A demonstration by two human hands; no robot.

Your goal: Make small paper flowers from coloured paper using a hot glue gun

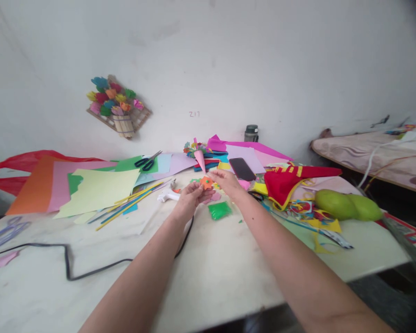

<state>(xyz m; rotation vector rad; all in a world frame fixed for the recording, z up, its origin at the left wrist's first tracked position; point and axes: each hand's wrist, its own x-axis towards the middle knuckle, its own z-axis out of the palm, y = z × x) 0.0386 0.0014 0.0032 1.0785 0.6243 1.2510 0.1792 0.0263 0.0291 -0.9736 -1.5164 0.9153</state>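
Note:
An orange paper flower (205, 181) with a green centre is held in the fingers of my left hand (190, 199), above the table. Close against its upper right side, my right hand (226, 179) has its fingers pinched together; whatever lies between them is too small to make out. Just below both hands lies a green plastic packet (219, 211). To the left of my left hand rests a white glue gun (168, 196). Beyond the hands is a pink paper cone (200, 160) topped with small colourful paper flowers (195, 147).
Coloured paper sheets (100, 189), yellow and blue sticks (133, 203) and scissors (148, 162) lie left. A black cable (100, 267) crosses the table front. On the right are a phone (241, 169), red cloth (280, 187), paper scraps (308, 210) and green fruit (346, 205).

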